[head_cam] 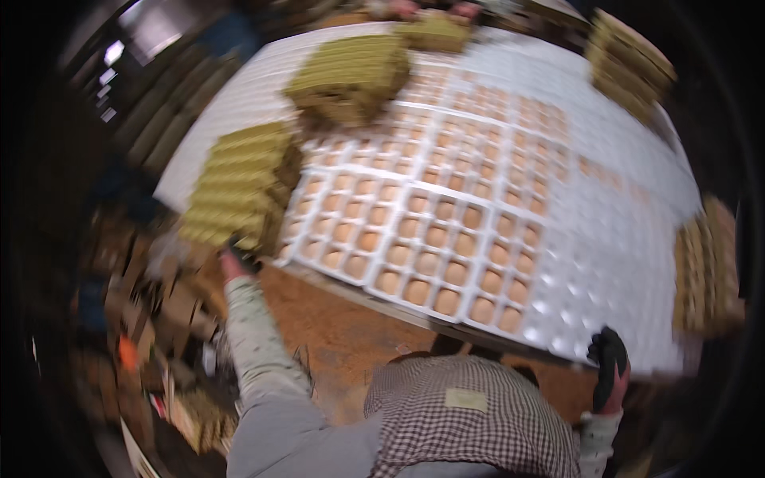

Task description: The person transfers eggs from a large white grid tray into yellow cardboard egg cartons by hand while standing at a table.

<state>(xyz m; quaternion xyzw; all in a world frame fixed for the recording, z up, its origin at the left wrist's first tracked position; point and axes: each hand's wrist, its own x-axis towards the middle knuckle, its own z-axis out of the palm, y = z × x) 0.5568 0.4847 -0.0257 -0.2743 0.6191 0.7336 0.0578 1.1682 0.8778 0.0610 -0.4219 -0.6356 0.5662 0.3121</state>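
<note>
At the front left, my left hand (240, 258), in a dark glove, grips the near corner of a stack of yellow pulp egg trays (242, 182). Part of the fingers is hidden against the trays. My right hand (611, 364), also gloved, hangs by the front right edge with its fingers curled and nothing visible in them. Beside it lies a white dimpled plastic sheet (583, 293). Between my hands, brown eggs (436, 233) sit in the cells of white plastic trays (385, 230).
Another stack of yellow egg trays (352, 69) stands farther back on the table. More pulp tray stacks stand at the far right (630, 66) and right edge (705, 269). Cardboard scraps (179, 310) clutter the lower left floor. A person's hands (463, 11) are at the far edge, blurred.
</note>
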